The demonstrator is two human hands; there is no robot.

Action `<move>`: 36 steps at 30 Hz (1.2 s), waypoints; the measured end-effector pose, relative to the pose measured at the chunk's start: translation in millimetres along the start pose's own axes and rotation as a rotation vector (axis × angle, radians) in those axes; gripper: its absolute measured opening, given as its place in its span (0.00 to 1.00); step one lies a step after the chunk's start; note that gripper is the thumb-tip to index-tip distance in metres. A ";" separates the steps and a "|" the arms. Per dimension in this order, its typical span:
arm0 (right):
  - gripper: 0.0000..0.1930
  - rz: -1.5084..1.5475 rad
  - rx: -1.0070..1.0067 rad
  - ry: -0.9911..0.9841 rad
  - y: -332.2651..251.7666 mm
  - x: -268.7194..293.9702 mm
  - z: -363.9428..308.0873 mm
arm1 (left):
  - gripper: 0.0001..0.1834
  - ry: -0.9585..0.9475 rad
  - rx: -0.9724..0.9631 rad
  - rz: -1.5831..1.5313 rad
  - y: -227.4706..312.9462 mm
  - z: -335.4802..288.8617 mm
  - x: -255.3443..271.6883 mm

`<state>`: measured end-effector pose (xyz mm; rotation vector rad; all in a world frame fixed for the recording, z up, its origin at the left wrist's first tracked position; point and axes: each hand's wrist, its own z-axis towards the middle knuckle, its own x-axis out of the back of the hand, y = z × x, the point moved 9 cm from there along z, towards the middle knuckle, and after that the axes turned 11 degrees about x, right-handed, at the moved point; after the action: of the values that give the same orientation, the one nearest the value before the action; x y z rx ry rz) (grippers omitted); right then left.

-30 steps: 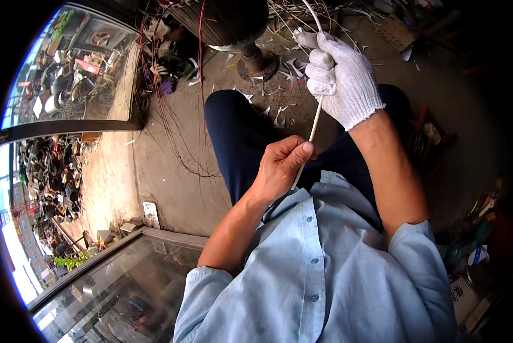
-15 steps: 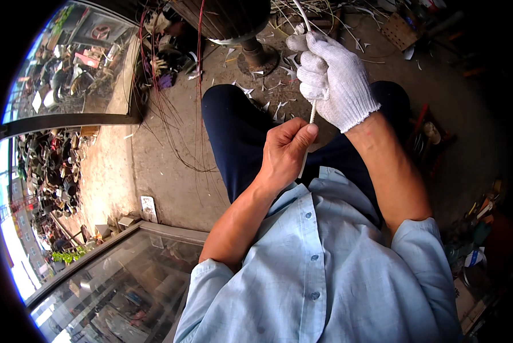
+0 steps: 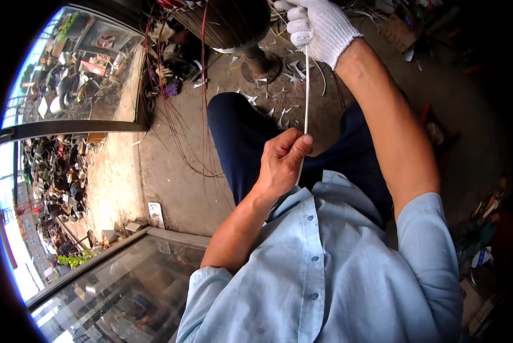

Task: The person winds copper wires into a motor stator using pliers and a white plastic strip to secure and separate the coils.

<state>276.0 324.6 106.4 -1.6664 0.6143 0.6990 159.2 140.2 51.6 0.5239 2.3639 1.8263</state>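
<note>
A thin white cable (image 3: 307, 94) is stretched straight between my two hands, over my knees. My bare left hand (image 3: 284, 155) is closed in a fist around its lower part, with the thumb pressed on top. Further away, my right hand (image 3: 320, 27) wears a white knitted glove and is closed around the upper part of the cable. The cable goes out of sight inside the glove, and a looser length of pale cable (image 3: 323, 80) curves down beside it. Below my left hand the cable runs toward my lap, where its end is hidden.
A dark round container (image 3: 222, 26) stands on a post ahead, with thin red wires (image 3: 204, 68) hanging beside it. White scraps (image 3: 293, 71) litter the concrete floor. At left are a glass-topped cabinet (image 3: 173, 236) and a framed glass pane (image 3: 73, 123), with piled scrap (image 3: 56, 171) outside.
My right hand has moved up and away from my left hand, so a longer straight stretch of cable shows between them. My left hand has stayed nearly in place, still closed.
</note>
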 end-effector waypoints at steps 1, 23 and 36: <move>0.12 0.003 -0.004 0.003 -2.4 1.0 4.4 | 0.21 -0.007 0.017 -0.015 0.0 0.8 3.6; 0.12 0.033 0.102 0.122 36.7 26.3 -85.3 | 0.21 0.008 0.045 -0.172 -12.6 18.4 -8.0; 0.16 -0.069 0.105 0.037 18.6 8.7 -20.6 | 0.19 0.031 0.032 -0.091 -14.8 12.7 -1.6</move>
<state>271.0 300.6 90.8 -1.5989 0.6068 0.5776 161.4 148.1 33.9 0.3872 2.3981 1.7730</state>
